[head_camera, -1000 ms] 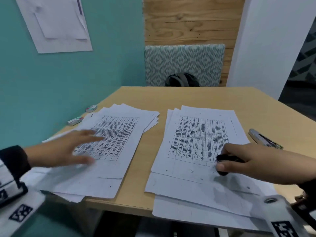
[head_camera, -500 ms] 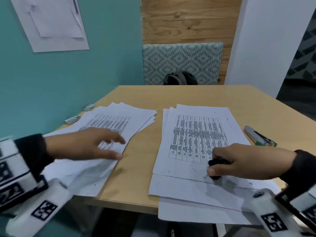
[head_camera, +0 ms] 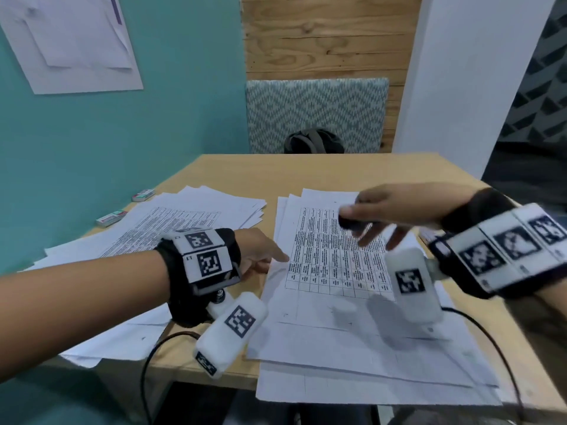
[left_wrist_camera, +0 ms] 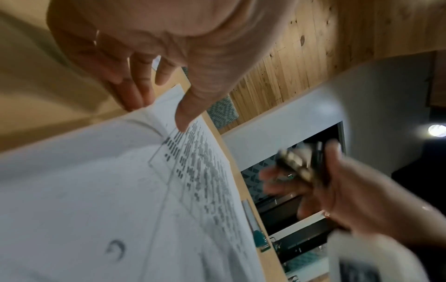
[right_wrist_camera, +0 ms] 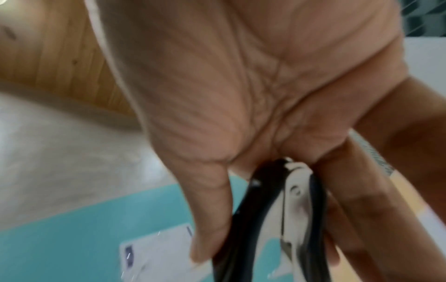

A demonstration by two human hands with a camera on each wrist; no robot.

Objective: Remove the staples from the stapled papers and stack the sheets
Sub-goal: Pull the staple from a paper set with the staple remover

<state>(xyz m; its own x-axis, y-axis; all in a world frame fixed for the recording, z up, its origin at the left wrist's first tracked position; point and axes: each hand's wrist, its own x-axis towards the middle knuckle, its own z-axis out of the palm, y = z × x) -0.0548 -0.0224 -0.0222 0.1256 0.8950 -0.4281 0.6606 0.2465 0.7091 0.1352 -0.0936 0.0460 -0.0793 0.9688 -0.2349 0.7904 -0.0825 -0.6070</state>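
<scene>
Two piles of printed sheets lie on the wooden table point(head_camera: 310, 171): a fanned left pile point(head_camera: 190, 219) and a right pile point(head_camera: 334, 271) with a table grid on its top sheet. My left hand point(head_camera: 274, 257) is at the right pile's left edge. In the left wrist view the left hand point(left_wrist_camera: 164, 114) pinches the top sheet point(left_wrist_camera: 120, 190), thumb on top and fingers behind its slightly lifted edge. My right hand point(head_camera: 359, 225) hovers above the pile's far part and grips a black staple remover point(head_camera: 352, 223). Its metal jaws point(right_wrist_camera: 294, 213) show between thumb and fingers, blurred.
Two small staple boxes point(head_camera: 112, 217) point(head_camera: 143, 195) lie by the teal wall at the left. A silver and green stapler point(left_wrist_camera: 255, 229) lies right of the right pile. A patterned chair point(head_camera: 316, 115) with a dark bag point(head_camera: 313, 142) stands behind the table. Sheets overhang the near edge.
My left hand left the left pile and crossed to the right pile's left edge. My right hand lifted off the sheet with the staple remover and moved up and away.
</scene>
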